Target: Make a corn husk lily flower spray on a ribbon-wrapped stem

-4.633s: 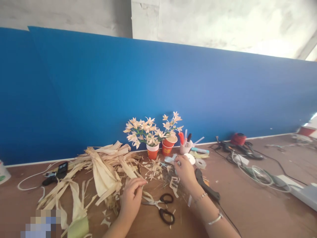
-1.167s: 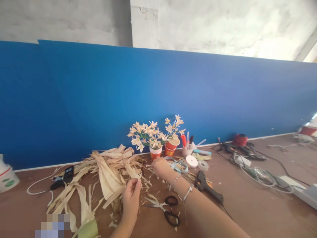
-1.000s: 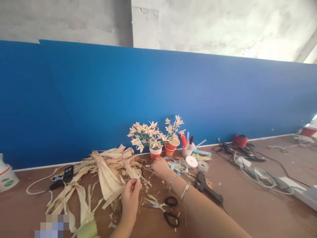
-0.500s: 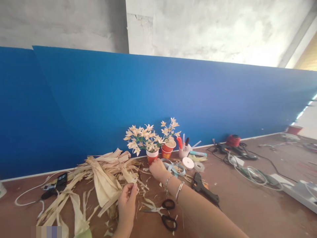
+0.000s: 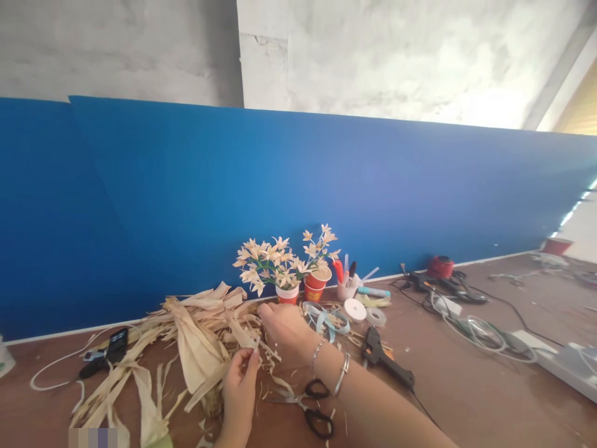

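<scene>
Pale dried corn husks (image 5: 196, 348) lie in a loose heap at the left of the brown table. At the heap's right edge my left hand (image 5: 240, 379) is closed in a pinch, with a small pale piece at its fingertips that is too small to name. My right hand (image 5: 284, 323) reaches over the husk scraps just in front of the red paper cups. Its fingers are bent together, and whatever they touch is hidden. Cream husk flowers (image 5: 270, 261) stand in a red cup (image 5: 287, 294). Black-handled scissors (image 5: 305, 401) lie open below my right wrist.
A second red cup (image 5: 314, 287) holds more flowers beside a white cup of pens (image 5: 346, 289). Ribbon rolls (image 5: 355, 310) and a black glue gun (image 5: 385, 361) lie right of my forearm. Cables (image 5: 485, 336) and a power strip (image 5: 569, 367) are farther right. A blue partition (image 5: 326, 174) stands behind.
My right hand has moved left and slightly nearer, from the front of the flower cup to the husk scraps. My left hand keeps its pinch in nearly the same place.
</scene>
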The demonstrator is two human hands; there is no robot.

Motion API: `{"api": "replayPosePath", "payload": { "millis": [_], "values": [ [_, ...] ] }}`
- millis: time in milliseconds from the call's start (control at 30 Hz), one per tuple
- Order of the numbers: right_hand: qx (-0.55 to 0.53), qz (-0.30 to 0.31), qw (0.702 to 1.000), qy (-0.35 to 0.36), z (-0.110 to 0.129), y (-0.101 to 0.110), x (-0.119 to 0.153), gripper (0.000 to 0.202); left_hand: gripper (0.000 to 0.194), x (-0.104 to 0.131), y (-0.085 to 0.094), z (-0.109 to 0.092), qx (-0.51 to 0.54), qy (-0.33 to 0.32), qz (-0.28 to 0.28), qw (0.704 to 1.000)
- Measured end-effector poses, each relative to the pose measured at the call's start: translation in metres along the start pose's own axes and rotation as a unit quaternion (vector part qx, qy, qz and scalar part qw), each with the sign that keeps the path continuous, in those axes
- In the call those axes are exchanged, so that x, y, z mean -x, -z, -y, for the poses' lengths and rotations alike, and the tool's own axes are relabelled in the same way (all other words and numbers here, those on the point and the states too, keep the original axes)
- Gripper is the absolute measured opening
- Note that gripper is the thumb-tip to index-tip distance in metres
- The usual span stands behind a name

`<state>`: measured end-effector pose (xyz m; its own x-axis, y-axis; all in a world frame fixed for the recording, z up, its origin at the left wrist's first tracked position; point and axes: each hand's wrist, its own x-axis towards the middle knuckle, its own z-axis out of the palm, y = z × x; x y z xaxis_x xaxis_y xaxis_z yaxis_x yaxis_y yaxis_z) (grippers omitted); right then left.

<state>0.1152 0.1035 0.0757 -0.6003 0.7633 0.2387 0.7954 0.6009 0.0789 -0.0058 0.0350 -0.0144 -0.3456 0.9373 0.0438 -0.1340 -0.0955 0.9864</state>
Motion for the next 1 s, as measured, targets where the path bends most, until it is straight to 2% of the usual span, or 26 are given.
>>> {"api": "replayPosePath", "payload": {
  "millis": [133,267,433,533,700,800,867,933,1000],
  "values": [
    [-0.121,-0.139,0.983,-0.024,0.011,0.035,0.004,0.018,0.044,0.0,-0.001,-0.003,0.004,-0.009,0.002,1.0],
    [-0.273,-0.252,0.929,-0.008,0.013,0.07,0.01,0.018,0.042,0.0,-0.002,-0.005,-0.012,-0.013,0.01,1.0],
    [-0.428,-0.286,0.857,-0.003,0.007,0.114,0.013,0.013,0.043,0.001,-0.001,-0.006,-0.016,-0.008,0.009,1.0],
    [-0.535,-0.316,0.784,0.006,0.001,0.142,0.016,0.01,0.042,0.001,-0.001,-0.006,-0.015,-0.01,0.011,1.0],
    [-0.562,-0.422,0.711,0.004,-0.015,0.181,0.038,0.01,0.041,0.001,-0.002,-0.011,0.015,0.007,0.0,1.0],
    [-0.545,-0.499,0.673,-0.039,-0.028,0.187,0.059,0.014,0.041,0.003,-0.004,-0.023,0.067,0.045,-0.02,0.997],
    [-0.562,-0.517,0.64,-0.08,-0.038,0.179,0.071,0.015,0.04,0.005,-0.006,-0.034,0.124,0.074,-0.02,0.989],
    [-0.618,-0.455,0.628,-0.127,-0.045,0.162,0.077,0.018,0.036,0.007,-0.01,-0.046,0.195,0.11,0.01,0.975],
    [-0.684,-0.329,0.63,-0.165,-0.044,0.135,0.076,0.024,0.032,0.007,-0.016,-0.057,0.253,0.147,0.041,0.955]
  ]
}}
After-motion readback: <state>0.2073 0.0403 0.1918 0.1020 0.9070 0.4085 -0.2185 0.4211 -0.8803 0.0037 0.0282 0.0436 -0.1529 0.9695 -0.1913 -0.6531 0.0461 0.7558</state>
